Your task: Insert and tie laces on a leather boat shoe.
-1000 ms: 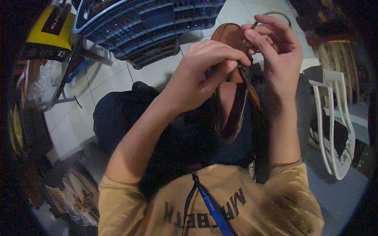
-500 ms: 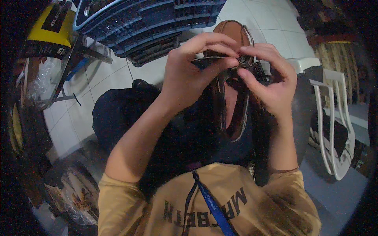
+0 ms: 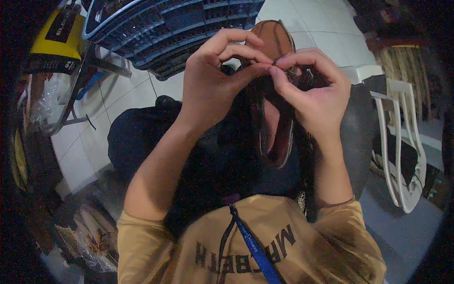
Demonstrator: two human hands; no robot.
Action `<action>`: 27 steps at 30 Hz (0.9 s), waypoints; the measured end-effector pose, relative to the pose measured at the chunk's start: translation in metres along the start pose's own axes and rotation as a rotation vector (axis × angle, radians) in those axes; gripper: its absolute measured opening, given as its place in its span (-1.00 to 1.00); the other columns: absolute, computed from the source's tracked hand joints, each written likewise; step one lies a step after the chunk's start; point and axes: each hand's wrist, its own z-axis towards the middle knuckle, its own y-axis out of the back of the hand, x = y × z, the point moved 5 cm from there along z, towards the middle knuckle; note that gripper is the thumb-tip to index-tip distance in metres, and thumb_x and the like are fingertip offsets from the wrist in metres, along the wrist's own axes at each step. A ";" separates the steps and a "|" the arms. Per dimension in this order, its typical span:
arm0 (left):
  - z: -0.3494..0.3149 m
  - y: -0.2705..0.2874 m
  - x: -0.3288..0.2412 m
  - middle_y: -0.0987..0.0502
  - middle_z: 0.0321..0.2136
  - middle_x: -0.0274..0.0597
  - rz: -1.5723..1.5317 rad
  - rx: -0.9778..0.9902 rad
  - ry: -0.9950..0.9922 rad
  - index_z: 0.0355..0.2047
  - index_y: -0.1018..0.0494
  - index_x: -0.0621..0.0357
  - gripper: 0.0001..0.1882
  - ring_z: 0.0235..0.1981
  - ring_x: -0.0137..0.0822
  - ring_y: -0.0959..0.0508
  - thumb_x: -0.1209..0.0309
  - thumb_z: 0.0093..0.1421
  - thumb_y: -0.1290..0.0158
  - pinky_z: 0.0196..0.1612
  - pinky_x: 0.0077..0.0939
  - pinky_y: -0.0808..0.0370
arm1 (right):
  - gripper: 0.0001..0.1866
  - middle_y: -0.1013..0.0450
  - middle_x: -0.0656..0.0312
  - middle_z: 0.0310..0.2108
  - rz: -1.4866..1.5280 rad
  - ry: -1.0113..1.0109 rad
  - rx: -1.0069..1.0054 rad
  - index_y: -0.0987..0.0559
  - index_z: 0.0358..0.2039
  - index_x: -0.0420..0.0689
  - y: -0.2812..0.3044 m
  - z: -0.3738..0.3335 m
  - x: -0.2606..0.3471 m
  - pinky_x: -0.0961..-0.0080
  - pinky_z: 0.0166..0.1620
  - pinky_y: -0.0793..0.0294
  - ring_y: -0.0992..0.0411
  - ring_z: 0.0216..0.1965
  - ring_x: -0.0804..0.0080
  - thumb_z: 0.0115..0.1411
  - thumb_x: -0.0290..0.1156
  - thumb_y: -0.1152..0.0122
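A brown leather shoe (image 3: 273, 35) lies over my dark-clothed lap, its toe pointing away and its open heel end toward me. Its pinkish insole shows through the opening. My left hand (image 3: 210, 78) is above the shoe's left side, thumb and fingertips pinched together. From the other side my right hand (image 3: 319, 83) meets it, also pinching, and the fingertips of both touch over the shoe's upper. Whatever thin thing lies between them is too small and covered to make out. The hands hide the middle of the upper.
A blue plastic crate (image 3: 175, 33) stands ahead, with a dark metal stand (image 3: 101, 66) to its left. A yellow and black package (image 3: 56, 40) is at the far left. On the right is a white plastic chair (image 3: 402, 142). Plastic-wrapped items (image 3: 92, 232) lie at lower left.
Both hands have shifted slightly left and away from me, and their fingertips have come together. The shoe has shifted slightly with them. A thin strand visible by my left fingers before is now hidden.
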 end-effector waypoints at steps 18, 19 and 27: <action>0.006 0.003 -0.007 -0.65 -0.18 -0.20 -0.060 0.160 0.004 -0.07 -0.56 0.25 -0.73 -0.14 -0.43 -0.66 0.58 0.21 -0.28 0.01 -0.50 -0.59 | -0.77 -0.63 0.30 -0.29 0.219 -0.110 0.022 -0.70 -0.19 -0.21 0.001 -0.003 -0.012 0.65 -0.18 -0.49 -0.49 -0.34 0.62 0.11 -0.52 -0.45; 0.007 -0.001 -0.011 -0.63 -0.12 -0.17 -0.041 0.183 -0.003 -0.05 -0.58 0.25 -0.71 -0.08 -0.39 -0.62 0.52 0.21 -0.29 0.06 -0.44 -0.53 | -0.74 -0.63 0.25 -0.23 0.320 -0.149 0.002 -0.67 -0.09 -0.23 0.004 -0.001 -0.010 0.62 -0.11 -0.52 -0.53 -0.27 0.59 0.18 -0.52 -0.40; 0.006 -0.016 -0.020 -0.64 -0.11 -0.19 0.063 0.123 -0.166 -0.10 -0.62 0.18 -0.71 -0.02 -0.33 -0.59 0.46 0.16 -0.34 0.06 -0.39 -0.48 | -0.63 -0.64 0.09 -0.13 0.489 -0.133 -0.001 -0.53 0.11 -0.25 0.006 0.003 -0.016 0.60 -0.02 -0.58 -0.60 -0.10 0.47 0.30 -0.59 -0.29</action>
